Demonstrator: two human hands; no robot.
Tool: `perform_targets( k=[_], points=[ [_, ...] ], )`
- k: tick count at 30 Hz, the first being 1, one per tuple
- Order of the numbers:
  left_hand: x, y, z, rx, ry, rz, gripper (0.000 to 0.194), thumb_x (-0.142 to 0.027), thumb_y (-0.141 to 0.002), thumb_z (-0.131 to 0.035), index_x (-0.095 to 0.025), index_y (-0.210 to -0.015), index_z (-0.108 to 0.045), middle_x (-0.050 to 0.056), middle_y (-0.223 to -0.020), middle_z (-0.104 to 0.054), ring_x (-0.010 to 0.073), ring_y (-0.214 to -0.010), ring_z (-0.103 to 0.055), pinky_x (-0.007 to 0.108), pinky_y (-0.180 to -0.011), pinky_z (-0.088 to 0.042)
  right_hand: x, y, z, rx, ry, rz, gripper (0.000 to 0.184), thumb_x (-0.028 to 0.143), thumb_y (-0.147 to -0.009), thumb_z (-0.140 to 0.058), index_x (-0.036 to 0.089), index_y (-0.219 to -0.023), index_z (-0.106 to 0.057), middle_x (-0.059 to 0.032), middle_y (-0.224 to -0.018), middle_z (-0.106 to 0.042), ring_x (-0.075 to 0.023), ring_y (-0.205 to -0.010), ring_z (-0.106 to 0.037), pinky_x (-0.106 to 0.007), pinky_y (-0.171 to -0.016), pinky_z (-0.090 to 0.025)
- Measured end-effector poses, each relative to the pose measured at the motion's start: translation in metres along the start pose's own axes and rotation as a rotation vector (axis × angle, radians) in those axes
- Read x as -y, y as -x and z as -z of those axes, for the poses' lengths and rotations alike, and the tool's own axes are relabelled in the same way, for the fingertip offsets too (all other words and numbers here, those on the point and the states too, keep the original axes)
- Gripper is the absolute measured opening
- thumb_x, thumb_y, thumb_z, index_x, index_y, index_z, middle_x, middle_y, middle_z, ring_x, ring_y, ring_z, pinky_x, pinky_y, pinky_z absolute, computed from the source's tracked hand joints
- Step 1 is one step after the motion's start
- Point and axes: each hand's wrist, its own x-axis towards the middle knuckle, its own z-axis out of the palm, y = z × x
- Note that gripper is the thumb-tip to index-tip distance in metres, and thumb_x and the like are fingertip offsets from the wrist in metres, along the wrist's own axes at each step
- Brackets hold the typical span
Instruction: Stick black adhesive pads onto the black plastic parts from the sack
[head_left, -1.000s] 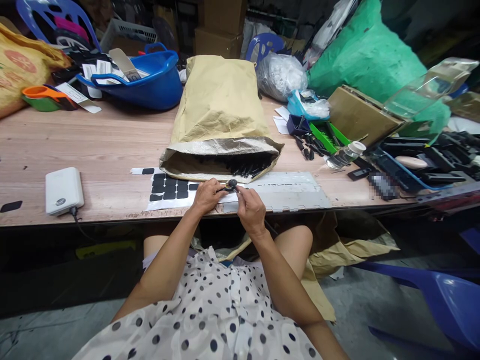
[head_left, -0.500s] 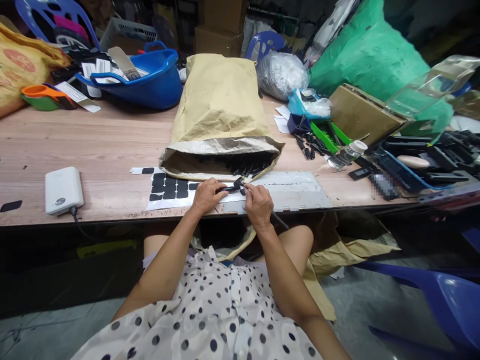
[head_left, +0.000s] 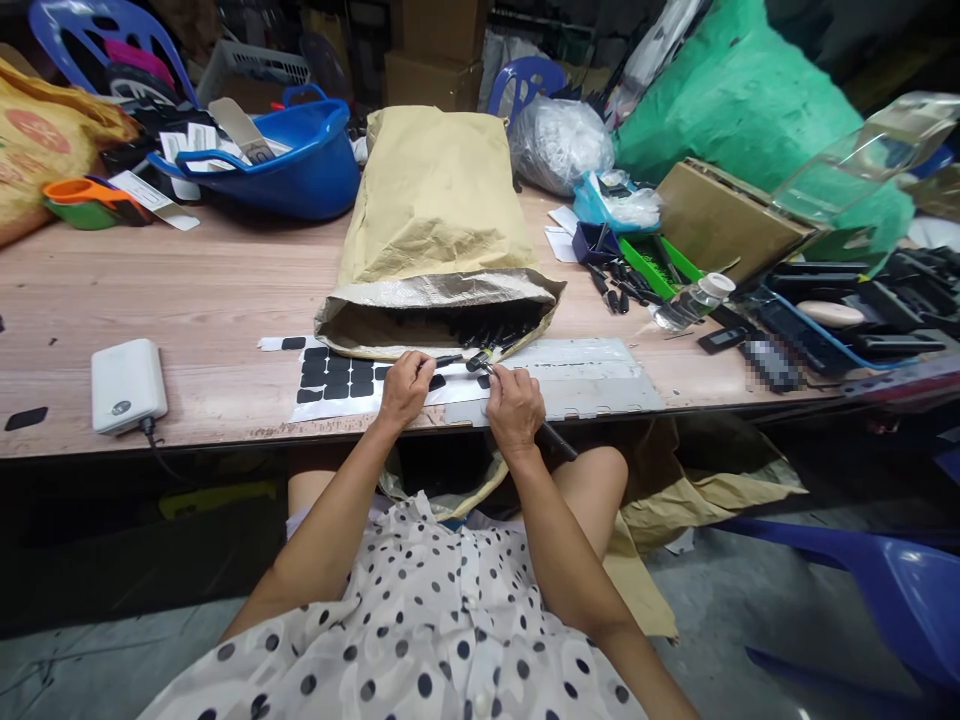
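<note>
At the table's front edge, my left hand (head_left: pixel 406 388) pinches a slim black piece (head_left: pixel 450 358) that points right; its exact kind is unclear. My right hand (head_left: pixel 516 408) is closed around a small hammer (head_left: pixel 478 361). The hammer's head sits just right of the black piece's tip, and its dark handle sticks out below my wrist. Under both hands lie a grey metal plate (head_left: pixel 622 385) and a white sheet with rows of black rounded stickers (head_left: pixel 337 372). Right behind them, a tan paper sack (head_left: pixel 442 200) gapes toward me, with many dark slender pieces inside.
A white power bank (head_left: pixel 127 385) with a cable stands left. Behind it is a blue basin (head_left: pixel 300 160) of papers. On the right are a green tray (head_left: pixel 660 268), a clear bottle (head_left: pixel 694 302) and a bin of black parts (head_left: pixel 810 330). A purple chair (head_left: pixel 877 590) stands lower right.
My left hand has shifted slightly left and up, drawing the black piece away from the hammer head. The right hand keeps the hammer at nearly the same spot.
</note>
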Motion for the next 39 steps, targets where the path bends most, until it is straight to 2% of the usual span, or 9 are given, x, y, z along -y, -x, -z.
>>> perform_targets(
  k=[4,6,10,13,20,24,27,32,39],
  points=[
    [-0.001,0.004,0.007,-0.161,0.132,0.079,0.027,-0.038,-0.092,-0.042,-0.022,-0.076,-0.055,0.001,-0.074,-0.059,0.0178,-0.075,-0.057,0.03,-0.074,-0.046,0.003,0.0,-0.001,0.018,0.029,0.007,0.022,0.022,-0.096,-0.052,0.023,-0.107,-0.072,-0.0085,-0.091,-0.06,-0.0236,-0.085,-0.047,-0.033,-0.07,-0.031],
    [-0.004,0.013,0.013,-0.133,0.206,0.061,0.027,-0.042,-0.091,-0.043,-0.021,-0.08,-0.058,0.0,-0.07,-0.057,0.0168,-0.071,-0.055,0.028,-0.069,-0.045,0.004,0.0,0.0,0.023,0.049,0.013,0.021,0.022,-0.095,-0.054,0.023,-0.106,-0.072,-0.0085,-0.091,-0.06,-0.0237,-0.085,-0.047,-0.034,-0.07,-0.031],
    [-0.016,0.043,0.027,0.358,0.293,-0.073,0.029,-0.046,-0.086,-0.052,-0.02,-0.083,-0.066,0.0,-0.071,-0.062,0.0158,-0.068,-0.057,0.026,-0.065,-0.045,0.006,-0.001,0.001,0.044,0.094,0.021,0.02,0.024,-0.095,-0.055,0.022,-0.107,-0.071,-0.0083,-0.092,-0.06,-0.0233,-0.086,-0.047,-0.033,-0.07,-0.031],
    [-0.024,0.067,0.033,0.645,0.134,-0.081,0.024,-0.039,-0.084,-0.056,-0.02,-0.088,-0.071,0.001,-0.073,-0.068,0.0161,-0.067,-0.059,0.027,-0.064,-0.045,0.006,-0.001,0.002,0.057,0.116,0.019,0.02,0.024,-0.096,-0.055,0.022,-0.109,-0.071,-0.0082,-0.094,-0.06,-0.0232,-0.087,-0.047,-0.033,-0.07,-0.03],
    [-0.014,0.095,0.025,0.735,-0.438,0.11,0.025,-0.025,-0.088,-0.053,-0.018,-0.102,-0.073,0.013,-0.096,-0.076,0.0295,-0.089,-0.07,0.033,-0.069,-0.047,0.007,0.0,0.001,0.058,0.123,0.032,0.022,0.024,-0.096,-0.053,0.022,-0.11,-0.07,-0.0084,-0.094,-0.06,-0.023,-0.086,-0.046,-0.033,-0.071,-0.03],
    [-0.02,0.084,0.032,0.851,-0.208,0.109,0.02,-0.03,-0.086,-0.057,-0.019,-0.089,-0.074,0.005,-0.074,-0.073,0.0222,-0.072,-0.068,0.028,-0.062,-0.045,0.007,0.0,0.0,0.06,0.127,0.033,0.021,0.025,-0.096,-0.053,0.022,-0.11,-0.07,-0.0087,-0.095,-0.06,-0.0236,-0.088,-0.046,-0.033,-0.071,-0.03],
    [-0.036,0.055,0.033,0.707,0.089,0.036,0.028,-0.04,-0.089,-0.054,-0.019,-0.083,-0.073,0.0,-0.066,-0.069,0.0158,-0.063,-0.062,0.025,-0.061,-0.045,0.007,0.0,0.0,0.067,0.131,0.029,0.022,0.025,-0.096,-0.053,0.021,-0.11,-0.07,-0.0088,-0.094,-0.059,-0.0237,-0.088,-0.046,-0.033,-0.071,-0.03],
    [-0.056,-0.02,0.0,0.1,-0.066,-0.005,0.02,-0.029,-0.087,-0.057,-0.019,-0.086,-0.074,0.004,-0.085,-0.073,0.018,-0.08,-0.065,0.029,-0.078,-0.049,0.008,-0.001,0.0,0.054,0.139,0.032,0.02,0.025,-0.096,-0.054,0.021,-0.108,-0.07,-0.0085,-0.093,-0.06,-0.0237,-0.087,-0.046,-0.033,-0.071,-0.03],
    [-0.059,-0.069,-0.041,0.115,-0.377,0.162,0.02,-0.026,-0.084,-0.062,-0.019,-0.096,-0.076,0.013,-0.107,-0.073,0.0276,-0.1,-0.068,0.035,-0.085,-0.051,0.009,-0.001,0.0,0.052,0.143,0.047,0.021,0.025,-0.095,-0.054,0.021,-0.109,-0.069,-0.008,-0.093,-0.06,-0.0236,-0.087,-0.047,-0.033,-0.072,-0.031]
  ],
)
